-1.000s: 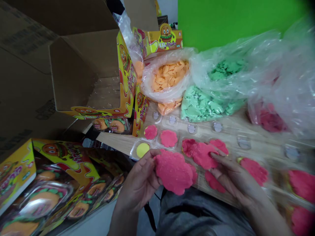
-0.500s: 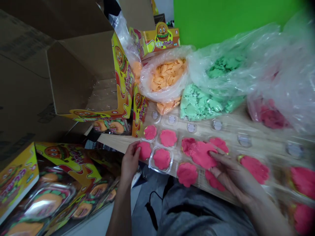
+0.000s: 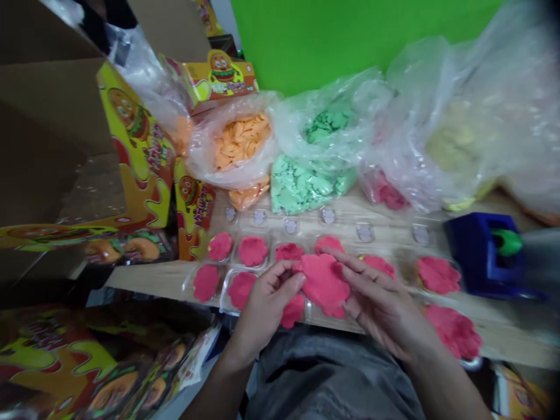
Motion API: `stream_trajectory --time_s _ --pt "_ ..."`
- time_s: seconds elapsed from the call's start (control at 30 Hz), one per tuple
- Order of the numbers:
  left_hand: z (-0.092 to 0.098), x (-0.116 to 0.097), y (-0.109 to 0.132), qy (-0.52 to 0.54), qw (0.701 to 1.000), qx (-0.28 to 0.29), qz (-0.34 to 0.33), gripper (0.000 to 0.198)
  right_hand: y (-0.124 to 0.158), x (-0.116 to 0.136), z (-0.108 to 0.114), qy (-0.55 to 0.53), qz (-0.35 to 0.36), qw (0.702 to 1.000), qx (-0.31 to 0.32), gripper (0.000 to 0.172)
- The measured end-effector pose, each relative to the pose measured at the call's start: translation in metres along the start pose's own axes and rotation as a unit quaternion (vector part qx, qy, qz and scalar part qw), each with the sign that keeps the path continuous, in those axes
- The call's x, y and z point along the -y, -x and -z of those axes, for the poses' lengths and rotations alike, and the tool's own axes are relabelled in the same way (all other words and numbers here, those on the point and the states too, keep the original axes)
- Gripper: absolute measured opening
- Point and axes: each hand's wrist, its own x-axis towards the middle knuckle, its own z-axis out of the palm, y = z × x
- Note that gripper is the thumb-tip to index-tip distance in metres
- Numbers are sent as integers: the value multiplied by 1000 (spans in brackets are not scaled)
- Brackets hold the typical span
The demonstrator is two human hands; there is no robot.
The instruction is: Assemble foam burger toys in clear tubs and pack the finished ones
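Clear plastic blister trays (image 3: 222,294): cells in the near rows hold pink dough patties (image 3: 252,251). Clear plastic bags (image 3: 332,93): orange and green dough pieces. Left hand (image 3: 269,306): fingers half-curled, gripping the edge of a lobed pink dough patty (image 3: 324,283). Right hand (image 3: 385,300): fingers extended, lying flat against its far side. Patty: between the hands, over the trays; roundish, no clear long axis.

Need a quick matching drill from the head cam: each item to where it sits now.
Items:
1. orange flakes
2. green flakes
3. pink scalloped patty
4. blue block

Places:
A. between the left hand and right hand
B. right end of the wooden table
C. clear bag by the burger-printed box
D. second clear bag, beside C's

Pairs: 1-C, 2-D, 3-A, 4-B
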Motion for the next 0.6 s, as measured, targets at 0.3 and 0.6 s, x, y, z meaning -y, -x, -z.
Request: stream_trajectory --time_s 0.3,0.6 --pt "-82 44 -16 -306 926 201 -86 27 58 -20 110 359 156 898 -201 27" --pt "-109 51 -21 -619 689 206 -315 39 68 -58 133 671 303 630 -246 35"
